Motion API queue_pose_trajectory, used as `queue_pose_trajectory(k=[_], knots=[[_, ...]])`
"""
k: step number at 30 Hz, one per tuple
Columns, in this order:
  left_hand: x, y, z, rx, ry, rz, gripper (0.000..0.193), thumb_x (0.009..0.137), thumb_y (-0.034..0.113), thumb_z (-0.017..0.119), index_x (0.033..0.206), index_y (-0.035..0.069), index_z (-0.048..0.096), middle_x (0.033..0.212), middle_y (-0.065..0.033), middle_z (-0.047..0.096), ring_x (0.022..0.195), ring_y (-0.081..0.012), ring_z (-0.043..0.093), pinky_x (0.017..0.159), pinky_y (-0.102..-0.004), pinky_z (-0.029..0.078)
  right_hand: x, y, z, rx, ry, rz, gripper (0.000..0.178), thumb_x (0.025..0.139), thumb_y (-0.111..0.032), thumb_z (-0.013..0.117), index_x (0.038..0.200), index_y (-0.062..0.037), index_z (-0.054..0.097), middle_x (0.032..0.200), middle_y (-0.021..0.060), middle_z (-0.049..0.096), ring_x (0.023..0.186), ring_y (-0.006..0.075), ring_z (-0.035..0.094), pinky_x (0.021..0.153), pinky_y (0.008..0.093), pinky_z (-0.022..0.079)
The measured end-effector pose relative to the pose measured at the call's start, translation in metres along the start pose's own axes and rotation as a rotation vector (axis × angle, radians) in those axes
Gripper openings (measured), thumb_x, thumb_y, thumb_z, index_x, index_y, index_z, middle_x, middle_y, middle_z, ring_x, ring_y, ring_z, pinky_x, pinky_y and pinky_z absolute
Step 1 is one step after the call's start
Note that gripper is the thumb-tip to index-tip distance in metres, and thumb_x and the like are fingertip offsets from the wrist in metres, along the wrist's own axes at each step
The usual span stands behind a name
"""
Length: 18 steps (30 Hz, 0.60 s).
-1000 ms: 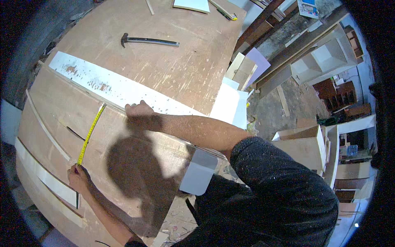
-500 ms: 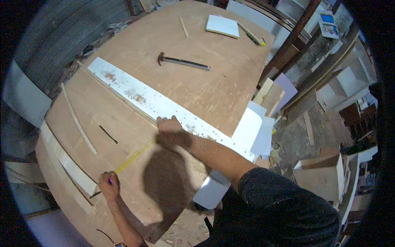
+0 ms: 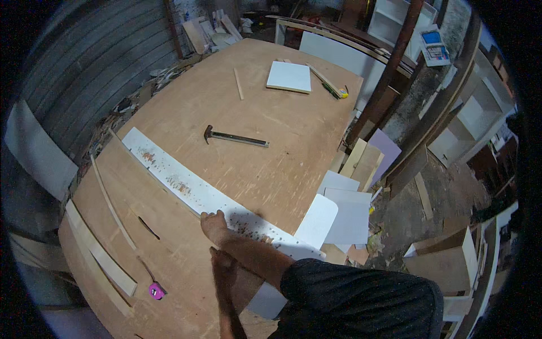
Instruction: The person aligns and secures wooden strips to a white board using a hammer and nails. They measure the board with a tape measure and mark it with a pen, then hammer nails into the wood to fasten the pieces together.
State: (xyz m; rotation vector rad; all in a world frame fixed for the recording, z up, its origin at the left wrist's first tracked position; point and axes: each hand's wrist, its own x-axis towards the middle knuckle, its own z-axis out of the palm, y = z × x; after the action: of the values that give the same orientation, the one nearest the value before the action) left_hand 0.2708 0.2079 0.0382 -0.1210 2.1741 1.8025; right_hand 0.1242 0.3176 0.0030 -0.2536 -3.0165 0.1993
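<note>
A long, narrow white board (image 3: 195, 188), spotted with brown chips and specks, lies slantwise across the wooden worktop (image 3: 186, 248). My right hand (image 3: 214, 225) grips its near edge, fingers curled at the border. Just below, partly behind my right forearm, is my left hand (image 3: 224, 265); its fingers are too hidden to read. On the bare wood to the left rests a pink tape measure (image 3: 156, 291), apart from both hands. A dark slim stick (image 3: 149, 227) lies between it and the board. Beyond the board sits a claw hammer (image 3: 236, 138).
Thin wooden strips (image 3: 112, 200) and pale planks (image 3: 101, 254) lie along the left side. A white square panel (image 3: 288, 76) and a yellow tape measure (image 3: 342, 93) are at the far end. Loose white panels (image 3: 345, 214) stand off the right edge, near a rusty post (image 3: 389, 73).
My left hand has let go of the pink tape measure and moved right, under my right forearm. The yellow tape blade is no longer stretched out. The view has tilted up.
</note>
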Motion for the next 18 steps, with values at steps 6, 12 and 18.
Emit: queue_pose_trajectory(k=[6, 12, 18], knots=[[0.046, 0.008, 0.101, 0.414, 0.4, -0.109, 0.07, 0.095, 0.028, 0.069, 0.15, -0.004, 0.041, 0.138, -0.0272, 0.053, 0.128, -0.0449, 0.052, 0.109, -0.051, 0.042, 0.012, 0.002, -0.031, -0.206, -0.341, -0.108, 0.011, 0.092, -0.016, 0.062, 0.101, -0.0097, 0.063, 0.065, 0.0051, 0.058, 0.064, 0.0311, 0.067, 0.062, 0.0503, 0.038], [0.048, 0.04, 0.118, 0.525, 0.568, -0.084, 0.078, 0.087, 0.019, 0.078, 0.149, -0.004, 0.039, 0.133, -0.0295, 0.053, 0.125, -0.0496, 0.051, 0.106, -0.0537, 0.043, 0.04, 0.072, -0.084, 0.401, -0.663, -0.356, 0.057, 0.097, -0.05, 0.06, 0.118, 0.0013, 0.07, 0.11, 0.026, 0.072, 0.1, 0.0438, 0.072, 0.087, 0.0621, 0.053], [0.042, 0.057, 0.124, 0.619, 0.593, 0.044, 0.077, 0.083, 0.008, 0.077, 0.149, -0.004, 0.038, 0.133, -0.0299, 0.054, 0.123, -0.0491, 0.052, 0.106, -0.0565, 0.043, 0.147, 0.199, -0.086, 0.136, 0.015, -0.25, 0.057, 0.098, -0.045, 0.056, 0.137, -0.0026, 0.055, 0.135, 0.024, 0.06, 0.126, 0.0435, 0.057, 0.105, 0.0611, 0.043]])
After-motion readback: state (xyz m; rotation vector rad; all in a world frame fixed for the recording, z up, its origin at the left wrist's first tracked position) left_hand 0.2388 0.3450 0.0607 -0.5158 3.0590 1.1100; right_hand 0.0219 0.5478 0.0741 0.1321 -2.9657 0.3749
